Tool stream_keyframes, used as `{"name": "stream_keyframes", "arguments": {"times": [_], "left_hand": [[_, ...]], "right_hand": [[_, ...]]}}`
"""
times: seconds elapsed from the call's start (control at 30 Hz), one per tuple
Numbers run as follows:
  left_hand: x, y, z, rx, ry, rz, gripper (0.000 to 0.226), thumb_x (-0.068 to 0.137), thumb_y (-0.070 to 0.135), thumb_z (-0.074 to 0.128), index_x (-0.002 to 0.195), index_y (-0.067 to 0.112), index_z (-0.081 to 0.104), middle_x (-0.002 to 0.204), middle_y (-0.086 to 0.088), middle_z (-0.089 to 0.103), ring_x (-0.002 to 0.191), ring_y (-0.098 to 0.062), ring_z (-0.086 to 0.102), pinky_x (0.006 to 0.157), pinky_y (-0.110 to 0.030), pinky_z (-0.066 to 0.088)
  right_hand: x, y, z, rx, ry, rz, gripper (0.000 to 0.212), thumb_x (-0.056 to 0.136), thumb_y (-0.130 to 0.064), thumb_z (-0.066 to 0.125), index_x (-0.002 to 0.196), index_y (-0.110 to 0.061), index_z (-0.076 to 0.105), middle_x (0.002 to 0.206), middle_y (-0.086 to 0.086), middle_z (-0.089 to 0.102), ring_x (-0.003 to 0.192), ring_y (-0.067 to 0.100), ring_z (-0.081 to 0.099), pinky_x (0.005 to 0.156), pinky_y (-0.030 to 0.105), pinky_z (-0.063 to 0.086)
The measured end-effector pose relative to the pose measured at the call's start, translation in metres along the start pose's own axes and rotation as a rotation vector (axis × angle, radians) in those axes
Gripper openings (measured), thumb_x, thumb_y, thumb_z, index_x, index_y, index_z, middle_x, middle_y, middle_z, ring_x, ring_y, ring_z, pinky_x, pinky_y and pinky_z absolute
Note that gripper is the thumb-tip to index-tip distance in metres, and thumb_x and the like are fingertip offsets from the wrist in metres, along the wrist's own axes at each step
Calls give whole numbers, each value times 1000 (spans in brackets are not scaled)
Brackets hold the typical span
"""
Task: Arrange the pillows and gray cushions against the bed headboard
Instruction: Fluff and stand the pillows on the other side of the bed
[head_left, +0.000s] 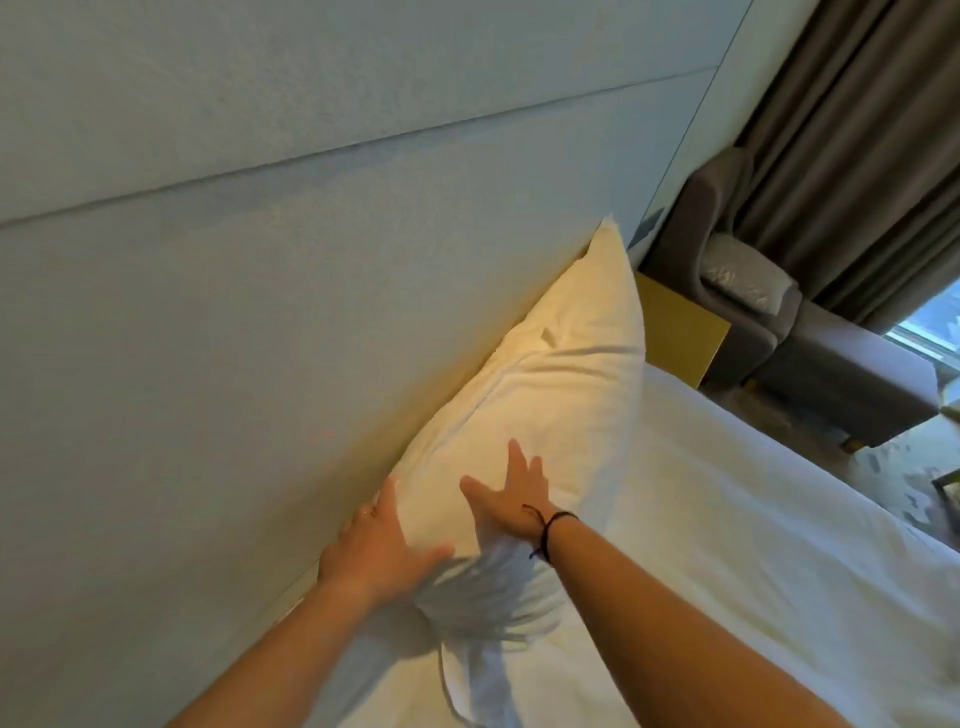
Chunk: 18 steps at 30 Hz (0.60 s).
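Hands press a white pillow (540, 395) that stands on edge along a pale, padded headboard (260, 291). The view is tilted, so the headboard fills the upper left and slopes down toward the lower left. The pillow leans against it, its far corner pointing up at the headboard's end, its near end bunched and creased by the person's wrists.

The left hand (382, 545) lies on the pillow's near upper edge, beside the headboard, fingers straight, thumb spread across the fabric; it grips nothing. The right hand (511, 493) rests flat on the pillow's front face, fingers straight and slightly fanned, also gripping nothing. A dark cord bracelet (550, 525) circles the right wrist. Both forearms reach in from the bottom edge.

White bedding (753, 519) covers the bed to the right of the pillow, smooth with light wrinkles. Nothing lies between the hands and the pillow.

Beyond the far end of the pillow sits a yellow bedside surface (680, 322), just beside the bed. Past it stands a gray upholstered armchair (810, 353) with a patterned gray cushion (743, 275) resting on its seat against the backrest. Brown curtains (857, 145) hang behind the chair, and a strip of bright window (930, 327) shows at the right edge. Patterned flooring (893, 467) is visible beside the bed, too blurred to describe further.
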<state>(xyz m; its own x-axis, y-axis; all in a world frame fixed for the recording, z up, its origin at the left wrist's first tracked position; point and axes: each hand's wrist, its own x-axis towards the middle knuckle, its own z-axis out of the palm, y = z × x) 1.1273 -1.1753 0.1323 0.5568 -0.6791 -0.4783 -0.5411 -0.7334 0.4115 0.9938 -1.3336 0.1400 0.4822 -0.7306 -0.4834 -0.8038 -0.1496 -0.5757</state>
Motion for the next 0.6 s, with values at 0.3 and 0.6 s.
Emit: {"name": "stream_keyframes", "arguments": {"times": [0.3, 0.6], "left_hand": [[12, -14, -20, -23, 175, 165, 38, 80, 62, 50, 98, 29, 57, 97, 2, 71, 86, -28, 67, 68, -34, 53], [14, 8, -96, 235, 552, 273, 21, 92, 37, 48, 92, 21, 62, 88, -7, 71, 76, -33, 66, 55, -30, 34]], "right_hand": [[-17, 33, 35, 97, 80, -5, 108, 69, -82, 55, 154, -38, 4, 165, -1, -8, 151, 18, -7, 120, 44, 12], [-12, -10, 20, 180, 67, -58, 107, 71, -77, 60, 153, -43, 0, 164, -2, -9, 151, 18, -5, 118, 43, 16]]}}
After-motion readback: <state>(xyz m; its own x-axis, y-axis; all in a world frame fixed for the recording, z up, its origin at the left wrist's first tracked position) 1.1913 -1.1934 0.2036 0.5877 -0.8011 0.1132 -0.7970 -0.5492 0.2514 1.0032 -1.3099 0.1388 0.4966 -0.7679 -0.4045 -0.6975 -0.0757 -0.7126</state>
